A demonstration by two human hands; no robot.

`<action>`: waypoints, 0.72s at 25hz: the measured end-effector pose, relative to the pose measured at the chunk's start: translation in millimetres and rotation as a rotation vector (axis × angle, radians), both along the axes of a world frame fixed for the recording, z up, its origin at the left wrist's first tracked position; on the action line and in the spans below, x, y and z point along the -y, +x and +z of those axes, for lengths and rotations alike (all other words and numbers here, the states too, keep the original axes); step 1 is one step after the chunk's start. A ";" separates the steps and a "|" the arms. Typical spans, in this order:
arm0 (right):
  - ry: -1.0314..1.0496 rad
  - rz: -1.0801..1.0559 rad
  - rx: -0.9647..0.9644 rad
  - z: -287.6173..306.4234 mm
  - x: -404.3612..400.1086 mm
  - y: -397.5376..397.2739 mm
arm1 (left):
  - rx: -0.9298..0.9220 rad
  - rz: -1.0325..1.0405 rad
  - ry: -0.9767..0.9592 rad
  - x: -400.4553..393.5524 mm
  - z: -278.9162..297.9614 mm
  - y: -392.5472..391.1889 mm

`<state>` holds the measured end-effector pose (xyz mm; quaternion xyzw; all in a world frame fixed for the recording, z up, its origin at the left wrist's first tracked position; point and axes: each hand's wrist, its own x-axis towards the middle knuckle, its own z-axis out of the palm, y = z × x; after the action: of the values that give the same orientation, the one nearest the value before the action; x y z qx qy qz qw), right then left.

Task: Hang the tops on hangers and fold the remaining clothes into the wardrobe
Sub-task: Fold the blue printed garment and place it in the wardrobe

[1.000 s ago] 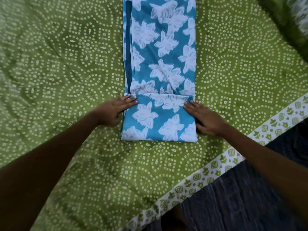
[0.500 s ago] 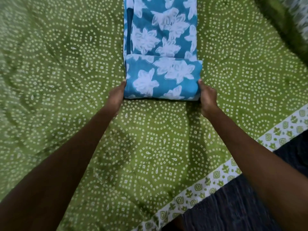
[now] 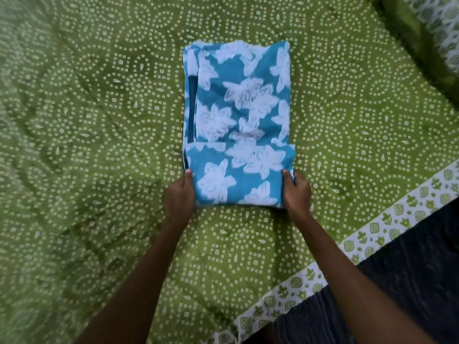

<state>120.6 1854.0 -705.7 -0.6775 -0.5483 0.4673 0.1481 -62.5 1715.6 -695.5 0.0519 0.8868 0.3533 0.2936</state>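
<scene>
My left hand (image 3: 179, 194) and right hand (image 3: 296, 191) pinch the folded blue floral garment (image 3: 238, 125) by its near corners; its long axis stretches away from my fingers.

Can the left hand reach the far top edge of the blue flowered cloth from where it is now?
Probably yes. The left hand grips the near left side of the blue flowered cloth, and only flat cloth and green bedsheet lie between it and the far edge; nothing blocks the way.

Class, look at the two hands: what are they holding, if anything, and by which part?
Both hold the folded blue cloth at its near folded end: left hand grips the left edge, right hand the right edge.
</scene>
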 end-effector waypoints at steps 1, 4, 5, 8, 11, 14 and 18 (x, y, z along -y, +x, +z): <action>-0.101 -0.032 -0.013 0.4 6.8 7.0 | 0.073 0.067 -0.028 7.4 3.1 5.6; -0.188 -0.095 -0.209 2.9 2.3 7.0 | 0.117 0.047 0.091 5.3 4.2 2.9; -0.105 -0.075 -0.255 4.9 -0.6 2.4 | 0.046 0.002 0.168 0.9 5.9 1.3; 0.175 0.059 -0.188 3.5 -5.0 -9.6 | -0.157 -0.070 0.292 -9.0 -4.4 -2.6; 0.213 0.256 0.117 -9.7 -15.0 -12.7 | -0.152 -0.127 0.152 -12.7 -24.7 -8.6; 0.404 0.221 0.442 -8.2 -16.4 -22.7 | -0.459 -0.191 -0.083 -24.8 -21.9 0.0; 0.783 0.798 0.306 -16.5 11.4 -46.5 | -0.835 -0.928 0.126 -44.2 -31.2 4.8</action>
<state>74.1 1842.6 -722.2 -0.3727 -0.9086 0.1461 0.1190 -57.7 1759.8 -726.8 0.5825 0.7892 0.1903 0.0414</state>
